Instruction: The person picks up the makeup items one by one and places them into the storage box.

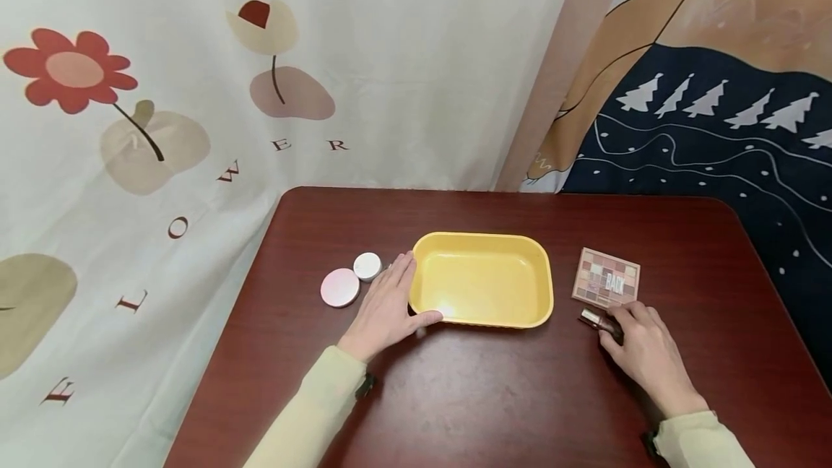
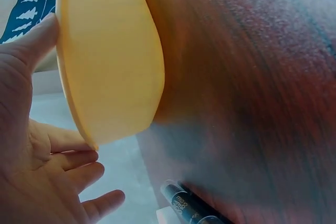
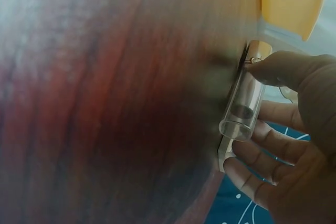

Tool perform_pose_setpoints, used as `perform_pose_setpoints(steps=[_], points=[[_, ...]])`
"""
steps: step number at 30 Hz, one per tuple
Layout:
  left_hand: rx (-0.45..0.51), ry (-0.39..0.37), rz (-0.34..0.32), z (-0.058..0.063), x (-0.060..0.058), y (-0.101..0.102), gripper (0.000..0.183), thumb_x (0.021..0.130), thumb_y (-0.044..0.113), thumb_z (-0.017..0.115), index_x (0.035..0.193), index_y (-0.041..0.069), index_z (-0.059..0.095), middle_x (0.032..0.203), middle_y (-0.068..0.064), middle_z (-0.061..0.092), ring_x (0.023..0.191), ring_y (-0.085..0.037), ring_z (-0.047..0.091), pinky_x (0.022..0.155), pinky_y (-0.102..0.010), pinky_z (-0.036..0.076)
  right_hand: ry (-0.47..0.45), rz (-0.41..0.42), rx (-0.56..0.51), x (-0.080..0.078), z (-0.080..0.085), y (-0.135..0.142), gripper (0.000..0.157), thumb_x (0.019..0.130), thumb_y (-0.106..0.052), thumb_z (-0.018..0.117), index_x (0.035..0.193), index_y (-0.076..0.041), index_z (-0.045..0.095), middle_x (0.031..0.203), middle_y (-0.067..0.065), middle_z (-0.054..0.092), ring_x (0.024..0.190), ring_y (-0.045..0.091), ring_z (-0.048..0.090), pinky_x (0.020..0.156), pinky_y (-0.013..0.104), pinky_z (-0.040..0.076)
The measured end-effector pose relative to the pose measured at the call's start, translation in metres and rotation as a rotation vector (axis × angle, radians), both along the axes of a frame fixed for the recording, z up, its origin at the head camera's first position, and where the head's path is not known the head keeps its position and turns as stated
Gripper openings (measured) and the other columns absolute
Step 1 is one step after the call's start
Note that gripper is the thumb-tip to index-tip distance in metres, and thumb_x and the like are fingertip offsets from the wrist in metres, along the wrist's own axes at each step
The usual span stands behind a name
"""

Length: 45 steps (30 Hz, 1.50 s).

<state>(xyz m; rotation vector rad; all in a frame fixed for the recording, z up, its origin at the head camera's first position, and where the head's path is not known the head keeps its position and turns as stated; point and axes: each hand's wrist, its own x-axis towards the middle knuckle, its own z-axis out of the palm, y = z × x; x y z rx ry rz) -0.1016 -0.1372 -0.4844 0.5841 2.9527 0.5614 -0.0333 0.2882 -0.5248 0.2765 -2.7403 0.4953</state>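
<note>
Cosmetic tube (image 3: pixel 245 95), clear-walled with a shiny metallic band, is pinched between the thumb and forefinger of my right hand (image 1: pixel 643 347), on the right side of the dark red-brown table (image 1: pixel 487 396). It lies just off the near edge of an eyeshadow palette (image 1: pixel 604 279) printed with "BACK"; I cannot tell whether the tube touches the tabletop. My other right fingers are loosely bent below it.

My left hand (image 1: pixel 385 303) is spread against the left end of a yellow rectangular tray (image 1: pixel 481 280), thumb at the near left corner of its rim and fingers along the end, none of them curled tightly. The tray sits between my two hands, with bare floor showing inside.

Left of that hand are a pink-topped round container (image 1: pixel 340 287) and a smaller white-lidded jar (image 1: pixel 367 266). My left wrist view also shows a dark tube (image 2: pixel 186 205) with pale lettering. Behind the table hangs a flower-printed curtain (image 1: pixel 422 56).
</note>
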Motion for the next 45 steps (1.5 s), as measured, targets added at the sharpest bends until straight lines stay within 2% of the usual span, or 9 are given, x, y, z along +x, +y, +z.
perform_pose_setpoints(steps=[8,22,45], points=[[0.009,-0.025,0.007,0.0020,-0.0029,0.0013,0.110,0.085,0.068,0.072,0.160,-0.001,0.031,0.168,-0.015,0.030,0.155,-0.030,0.028,0.125,-0.049,0.027,0.025,0.017,-0.002,0.0020,-0.0013,0.0012,0.030,0.067,-0.002,0.082,0.095,0.006,0.071,0.093,0.021,0.063,0.083,0.043,0.059,0.072,0.059,0.050],[0.048,-0.043,0.030,0.0023,-0.0003,-0.0012,0.111,0.082,0.065,0.077,0.160,0.000,0.032,0.168,-0.012,0.030,0.155,-0.029,0.030,0.123,-0.052,0.029,0.004,-0.002,-0.012,0.0063,-0.0041,-0.0023,0.025,0.069,0.000,0.082,0.091,0.003,0.072,0.091,0.018,0.064,0.081,0.040,0.061,0.065,0.059,0.052],[0.055,-0.030,0.012,0.0025,0.0003,-0.0034,0.109,0.083,0.064,0.077,0.159,-0.002,0.033,0.168,-0.014,0.030,0.154,-0.030,0.031,0.124,-0.048,0.029,0.039,0.013,-0.023,0.0055,-0.0010,-0.0040,0.026,0.067,0.000,0.083,0.090,0.003,0.072,0.090,0.017,0.066,0.080,0.040,0.063,0.065,0.059,0.051]])
